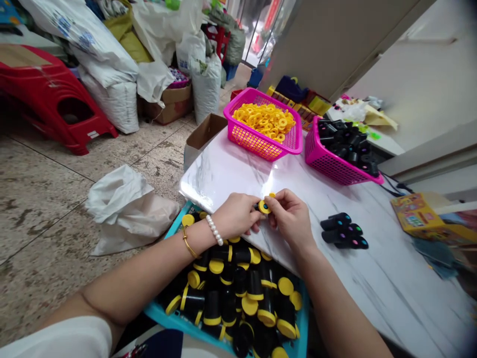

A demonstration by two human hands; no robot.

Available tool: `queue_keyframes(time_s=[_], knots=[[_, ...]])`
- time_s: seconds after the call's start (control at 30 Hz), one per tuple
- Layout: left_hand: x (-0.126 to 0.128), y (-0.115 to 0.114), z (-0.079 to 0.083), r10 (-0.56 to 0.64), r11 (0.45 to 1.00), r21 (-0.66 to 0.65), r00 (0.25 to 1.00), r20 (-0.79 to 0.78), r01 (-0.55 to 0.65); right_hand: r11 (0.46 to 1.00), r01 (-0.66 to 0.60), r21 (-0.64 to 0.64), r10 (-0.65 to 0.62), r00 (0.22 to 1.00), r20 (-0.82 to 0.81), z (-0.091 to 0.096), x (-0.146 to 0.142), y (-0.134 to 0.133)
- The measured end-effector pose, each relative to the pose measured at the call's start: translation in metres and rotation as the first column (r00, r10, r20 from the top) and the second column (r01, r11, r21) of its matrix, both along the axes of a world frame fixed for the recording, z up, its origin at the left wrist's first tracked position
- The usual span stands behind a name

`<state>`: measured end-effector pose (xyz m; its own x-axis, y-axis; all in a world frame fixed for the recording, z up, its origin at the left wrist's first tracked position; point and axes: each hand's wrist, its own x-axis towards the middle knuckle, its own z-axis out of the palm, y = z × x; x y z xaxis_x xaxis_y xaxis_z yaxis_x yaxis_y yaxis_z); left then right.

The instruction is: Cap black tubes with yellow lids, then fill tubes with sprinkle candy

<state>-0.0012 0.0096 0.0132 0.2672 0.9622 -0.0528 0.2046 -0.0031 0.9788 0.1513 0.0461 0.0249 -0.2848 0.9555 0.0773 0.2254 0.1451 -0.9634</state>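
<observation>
My left hand point(238, 215) and my right hand point(290, 216) meet over the near edge of the white marble table point(238, 169). Together they pinch a small black tube with a yellow ring cap point(264, 206); a second yellow ring peeks out just above my right fingers. Both hands are closed around these parts. Below my wrists a teal tray point(164, 314) holds several black tubes capped in yellow point(242, 293). My left wrist wears a pearl bracelet and a gold bangle.
A pink basket point(261, 144) of yellow rings stands at the table's far side, beside a pink basket point(328, 164) of black tubes. Three loose black tubes point(345, 231) lie right of my hands. A cardboard box, sacks, red stool and crumpled bag sit on the floor left.
</observation>
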Motion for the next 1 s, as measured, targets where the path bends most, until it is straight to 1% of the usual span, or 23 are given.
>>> queue_keyframes(time_s=[0.1, 0.2, 0.33, 0.47, 0.53, 0.57, 0.63, 0.7, 0.77, 0.87, 0.97, 1.0], knots=[[-0.002, -0.003, 0.003, 0.011, 0.999, 0.037, 1.000, -0.021, -0.010, 0.999, -0.023, -0.044, 0.022, 1.000, -0.015, 0.000, -0.001, 0.000], [-0.003, -0.005, 0.006, -0.006, 0.998, 0.063, 1.000, -0.018, 0.008, 0.996, -0.050, -0.077, 0.047, 0.998, -0.034, -0.001, -0.001, 0.001], [-0.001, -0.001, 0.004, 0.009, 1.000, 0.000, 0.999, 0.033, -0.009, 0.996, -0.047, -0.079, 0.046, 0.999, -0.009, -0.002, -0.001, 0.002], [0.003, 0.008, 0.001, 0.013, 0.998, -0.066, 1.000, 0.015, -0.012, 0.998, -0.039, -0.053, 0.039, 0.999, 0.011, -0.003, -0.003, 0.003], [0.003, 0.007, 0.003, 0.009, 0.997, -0.080, 1.000, -0.001, -0.009, 0.998, -0.040, -0.048, 0.040, 0.999, 0.001, -0.003, -0.003, 0.002], [0.003, 0.004, 0.005, 0.012, 0.998, -0.054, 1.000, -0.022, -0.013, 0.998, -0.047, -0.052, 0.047, 0.999, -0.007, -0.003, -0.003, 0.001], [0.004, -0.004, 0.007, 0.072, 0.995, 0.078, 0.993, -0.096, -0.065, 0.996, -0.059, -0.063, 0.057, 0.998, -0.041, -0.003, -0.001, 0.001], [0.006, -0.010, 0.006, 0.191, 0.957, 0.252, 0.966, -0.176, -0.144, 0.995, -0.058, -0.086, 0.048, 0.993, -0.111, -0.004, 0.002, 0.002], [0.009, -0.013, 0.003, 0.285, 0.912, 0.364, 0.931, -0.229, -0.190, 0.990, -0.052, -0.134, 0.024, 0.979, -0.201, -0.005, 0.005, 0.005], [0.014, -0.012, -0.001, 0.319, 0.887, 0.429, 0.900, -0.297, -0.173, 0.973, -0.056, -0.225, -0.013, 0.956, -0.292, -0.005, 0.007, 0.011], [0.017, -0.011, -0.002, 0.310, 0.871, 0.476, 0.888, -0.340, -0.122, 0.945, -0.014, -0.325, -0.084, 0.954, -0.286, -0.003, 0.010, 0.016], [0.018, -0.011, -0.002, 0.308, 0.865, 0.491, 0.884, -0.352, -0.106, 0.936, -0.015, -0.351, -0.086, 0.959, -0.270, -0.001, 0.011, 0.017]])
